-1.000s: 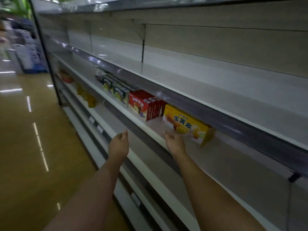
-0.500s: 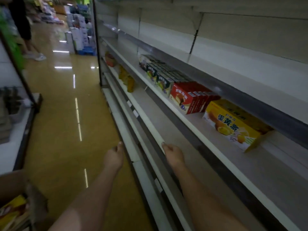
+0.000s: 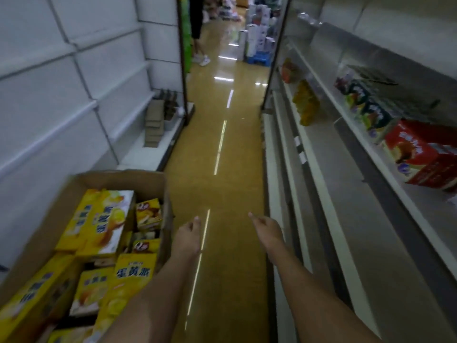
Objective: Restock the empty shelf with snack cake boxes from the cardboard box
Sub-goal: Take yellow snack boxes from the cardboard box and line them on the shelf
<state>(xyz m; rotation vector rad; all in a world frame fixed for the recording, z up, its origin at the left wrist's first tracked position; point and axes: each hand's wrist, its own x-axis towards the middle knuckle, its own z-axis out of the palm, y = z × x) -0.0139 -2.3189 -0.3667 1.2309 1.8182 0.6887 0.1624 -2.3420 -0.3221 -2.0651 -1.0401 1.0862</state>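
**Both hands free over aisle, between carton and shelving**

Left hand (image 3: 186, 237) is hanging over the yellow floor (image 3: 222, 194), fingers loosely curled, gripping nothing, just beside the right wall of the cardboard box (image 3: 158, 184). Right hand (image 3: 268, 231) is also holding nothing, fingers relaxed, one finger pointing far, close to the front edge of the lowest right shelf (image 3: 329, 219). Cardboard box is sitting near left, open top, packed with yellow snack cake boxes (image 3: 106, 224), some upright, some tilted. On the right an upper shelf is carrying a red box (image 3: 420, 154) at its front lip, dark green boxes (image 3: 368, 107) farther along; a stretch of bare shelf board is lying nearer than the red box. Open floor strip is running between carton and shelf edges, far down the aisle. Person's legs (image 3: 197, 33) are standing far off. Left shelving (image 3: 74, 82) is bordering the aisle
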